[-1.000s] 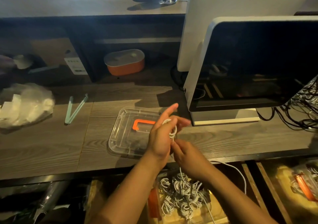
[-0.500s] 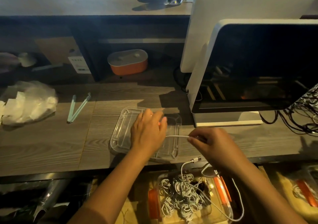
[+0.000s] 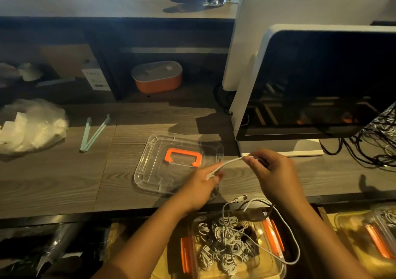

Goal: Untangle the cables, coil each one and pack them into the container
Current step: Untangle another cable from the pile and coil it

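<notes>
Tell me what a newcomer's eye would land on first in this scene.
First, the two hands at centre: the left hand and right hand stretch a short run of white cable between them above the desk edge. Just behind lies a clear lid with a bright orange handle. Below the desk, an open container holds a heap of coiled white cables.

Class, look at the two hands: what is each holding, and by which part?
Both hold one white cable, stretched between them. The left hand pinches one end; the right hand pinches it further along, the rest trailing down toward the container.
</notes>
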### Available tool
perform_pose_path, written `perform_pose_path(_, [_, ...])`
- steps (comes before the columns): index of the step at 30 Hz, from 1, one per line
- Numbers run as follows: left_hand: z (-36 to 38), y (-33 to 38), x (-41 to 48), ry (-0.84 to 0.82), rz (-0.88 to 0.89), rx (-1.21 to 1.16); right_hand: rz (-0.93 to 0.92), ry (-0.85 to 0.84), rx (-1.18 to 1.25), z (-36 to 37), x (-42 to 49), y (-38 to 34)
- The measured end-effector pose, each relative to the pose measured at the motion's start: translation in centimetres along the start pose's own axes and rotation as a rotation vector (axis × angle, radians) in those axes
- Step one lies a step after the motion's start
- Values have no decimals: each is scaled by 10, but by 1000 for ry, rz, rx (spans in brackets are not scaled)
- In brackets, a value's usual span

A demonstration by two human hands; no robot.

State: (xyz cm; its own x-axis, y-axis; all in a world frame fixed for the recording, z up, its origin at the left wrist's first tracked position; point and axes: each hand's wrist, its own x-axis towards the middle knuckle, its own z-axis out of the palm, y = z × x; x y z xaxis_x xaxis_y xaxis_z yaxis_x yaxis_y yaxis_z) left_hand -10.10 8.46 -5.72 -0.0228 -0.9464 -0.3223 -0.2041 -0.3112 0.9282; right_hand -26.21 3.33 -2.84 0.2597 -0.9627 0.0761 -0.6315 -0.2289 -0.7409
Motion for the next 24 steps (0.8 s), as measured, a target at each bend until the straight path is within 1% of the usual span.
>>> perform_pose_path(2, [6,6,-1,-46,0,-391,157,-84,127,11,-2,8])
perform_pose_path(3, [10,9,-1,-49,30,-487,208,-147,158,18,-6,10])
perform_pose_path(4, [13,15,-1,-41,72,-518,218,-209,161,26,-12,11])
perform_pose_path(6, [20,24,3,14,154,-531,161,-295,160,39,-22,7])
perform_pose_path(9, [22,32,11,187,255,-485,87,-397,200,46,-27,-1])
perform_pose_path(13, [19,33,17,239,276,-305,54,-475,193,45,-29,-12])
perform_pose_path(14, [18,31,18,284,287,-233,37,-487,182,43,-30,-13])
perform_pose_path(15, [17,29,20,352,311,-118,10,-505,146,43,-31,-14])
perform_pose_path(17, [13,24,23,506,380,224,-71,-539,10,41,-35,-16])
perform_pose_path(19, [6,19,25,580,390,566,-136,-547,-122,35,-36,-19])
perform_pose_path(21, [-3,11,26,557,311,802,-159,-564,-209,26,-36,-20])
perform_pose_path(22, [-8,6,26,526,261,873,-152,-584,-225,20,-35,-20])
perform_pose_path(24, [-21,-7,26,461,180,919,-128,-600,-240,8,-31,-16])
